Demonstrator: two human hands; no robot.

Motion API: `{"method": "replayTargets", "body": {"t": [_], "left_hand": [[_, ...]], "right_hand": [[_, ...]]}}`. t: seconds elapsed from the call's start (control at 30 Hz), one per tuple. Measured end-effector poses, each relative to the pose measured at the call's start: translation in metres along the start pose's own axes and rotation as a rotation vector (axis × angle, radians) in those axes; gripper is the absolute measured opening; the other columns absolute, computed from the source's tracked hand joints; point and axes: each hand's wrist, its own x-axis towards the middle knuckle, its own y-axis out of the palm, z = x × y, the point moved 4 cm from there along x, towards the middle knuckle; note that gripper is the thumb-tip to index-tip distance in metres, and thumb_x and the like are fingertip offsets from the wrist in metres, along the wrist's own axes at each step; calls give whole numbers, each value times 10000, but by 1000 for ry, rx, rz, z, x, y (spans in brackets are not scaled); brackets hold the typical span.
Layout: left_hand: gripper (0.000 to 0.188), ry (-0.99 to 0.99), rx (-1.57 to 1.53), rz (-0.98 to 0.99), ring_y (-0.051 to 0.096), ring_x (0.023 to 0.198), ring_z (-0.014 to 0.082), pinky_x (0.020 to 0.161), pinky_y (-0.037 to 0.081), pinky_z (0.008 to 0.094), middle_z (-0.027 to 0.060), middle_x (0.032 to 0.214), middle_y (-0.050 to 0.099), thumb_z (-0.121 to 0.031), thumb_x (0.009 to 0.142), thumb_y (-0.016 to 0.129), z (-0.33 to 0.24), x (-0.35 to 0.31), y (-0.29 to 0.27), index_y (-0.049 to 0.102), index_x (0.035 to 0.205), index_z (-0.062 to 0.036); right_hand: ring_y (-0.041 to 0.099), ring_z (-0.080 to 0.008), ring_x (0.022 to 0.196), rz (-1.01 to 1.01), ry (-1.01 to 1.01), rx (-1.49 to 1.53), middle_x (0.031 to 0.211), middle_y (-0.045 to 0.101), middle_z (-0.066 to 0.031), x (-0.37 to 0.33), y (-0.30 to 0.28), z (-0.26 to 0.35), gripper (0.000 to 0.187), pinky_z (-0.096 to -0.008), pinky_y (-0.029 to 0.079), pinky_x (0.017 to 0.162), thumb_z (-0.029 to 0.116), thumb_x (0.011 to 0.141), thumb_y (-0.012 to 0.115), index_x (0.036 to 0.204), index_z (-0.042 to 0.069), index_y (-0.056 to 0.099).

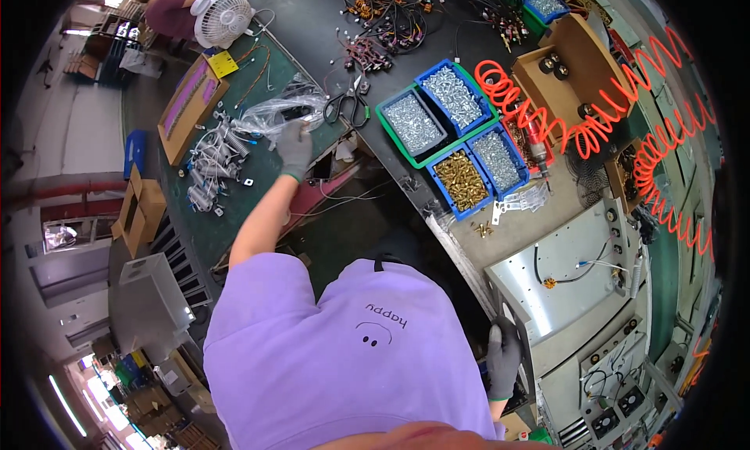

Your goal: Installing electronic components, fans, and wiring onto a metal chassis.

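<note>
Reaching forward over the green-topped bench, my left hand [295, 151], in a grey glove, has its partly hidden fingers closed on the near edge of a crumpled clear plastic bag [269, 120]. Something dark shows within the bag. To its left lies a pile of silvery metal parts with wires [215, 165]. Black-handled scissors [348, 108] rest just to the right of the bag. My right hand [504, 358], also gloved in grey, is low on the right. Its fingers curl at the side edge of a silvery metal panel [558, 274], on which a cable with an orange ring lies.
Blue bins of silver screws [451, 94] and brass-coloured screws [461, 183] stand at centre right. Red coiled air hoses [582, 137] hang near an open cardboard box [574, 75]. Wire bundles [387, 20] lie at the back. A person sits beyond a white fan [223, 19].
</note>
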Motion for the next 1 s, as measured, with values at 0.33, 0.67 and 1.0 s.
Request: {"method": "replayTargets", "body": {"t": [0.33,0.67,1.0], "left_hand": [[347,-133,234,412,580,971,331,868,457,400,156,1016,632,-121,771,547,105,47,39,628,1102,-182],[320,-17,336,795,569,957,368,822,461,458,190,1023,585,-237,801,597,112,78,56,557,1093,-112],[352,-292,-50,825,561,1019,367,874,430,424,208,1101,590,-296,855,511,119,84,31,579,1114,-68]], "right_hand": [[601,-290,893,-66,-168,18,944,622,-175,58,41,80,238,-332,457,807,131,859,523,1036,-8,599],[612,-319,845,239,-878,-54,910,628,-159,255,296,315,221,-402,482,728,179,842,532,1003,58,622],[657,-273,774,354,-860,-671,850,661,-133,345,505,328,170,-404,518,657,135,797,513,859,74,659]]}}
